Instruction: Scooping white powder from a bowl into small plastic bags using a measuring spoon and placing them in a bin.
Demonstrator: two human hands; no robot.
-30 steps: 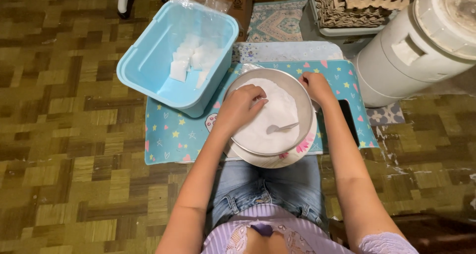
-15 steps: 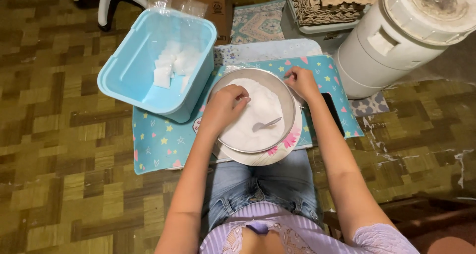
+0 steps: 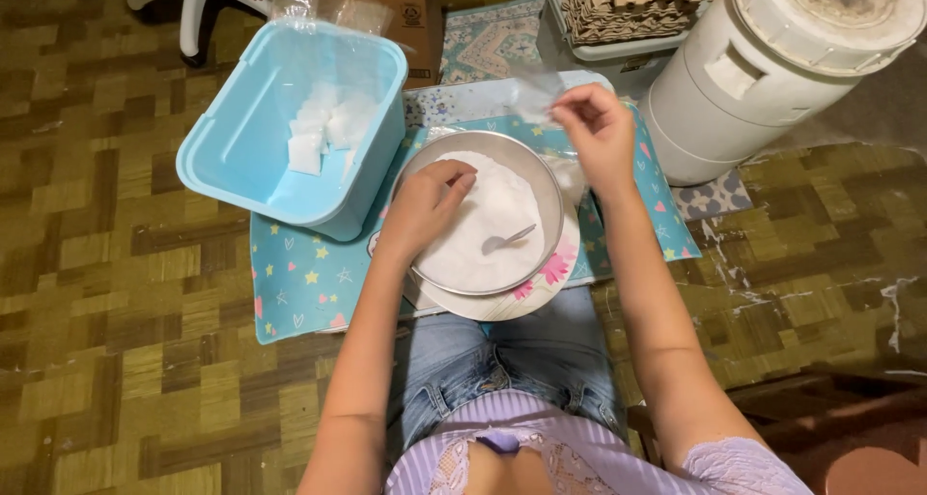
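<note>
Metal bowl (image 3: pixel 480 220) of white powder sits on a flowered plate on the floor mat. Left hand (image 3: pixel 425 205) rests on bowl's near-left rim, fingers curled. Right hand (image 3: pixel 594 133), beyond bowl's right rim, pinches a clear plastic bag (image 3: pixel 536 94). Step looks like bag-opening; next needs spoon (image 3: pixel 507 239) lying in bowl.

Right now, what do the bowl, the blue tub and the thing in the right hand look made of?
Bowl: metal, likely steel; dull grey sheen on the rim. Blue tub: moulded plastic, smooth, slightly glossy, even colour. Right hand pinches a clear film, probably a thin plastic bag; see-through and crinkled.
</note>
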